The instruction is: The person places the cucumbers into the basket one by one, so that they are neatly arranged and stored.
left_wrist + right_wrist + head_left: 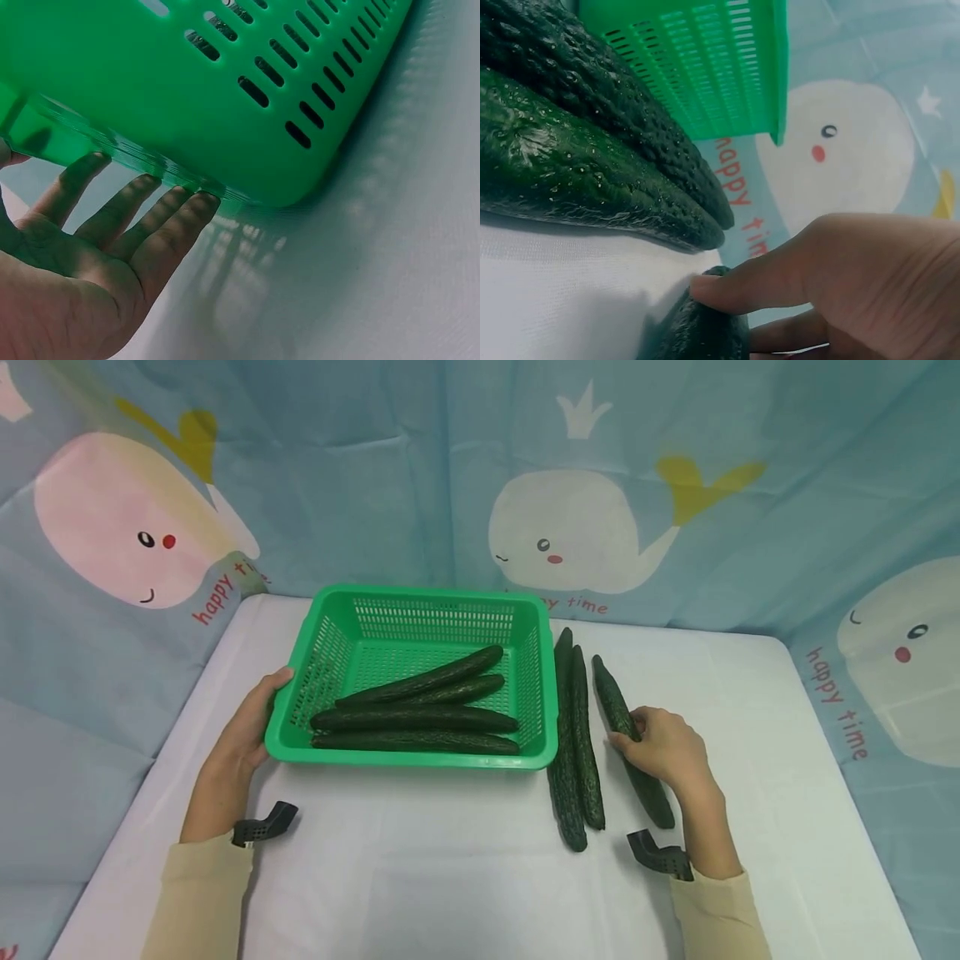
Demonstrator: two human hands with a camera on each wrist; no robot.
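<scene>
My right hand (670,752) holds a dark green cucumber (651,797) around its middle, thumb on the near side and fingers across. In the right wrist view the thumb presses on that cucumber (705,330). Two more cucumbers (566,760) (587,752) lie side by side to its left, along the basket's right wall. My left hand (251,718) is at the left side of a green plastic basket (412,758). Its fairly straight fingers (169,232) touch beneath the rim in the left wrist view. Inside the basket several cucumbers (420,720) lie mostly lengthwise toward the near side.
White cloth covers the table (420,868). Behind it and at both sides hangs a blue curtain (390,485) printed with whales. A small black device (262,825) is strapped at the left wrist, and a similar one (660,856) at the right wrist.
</scene>
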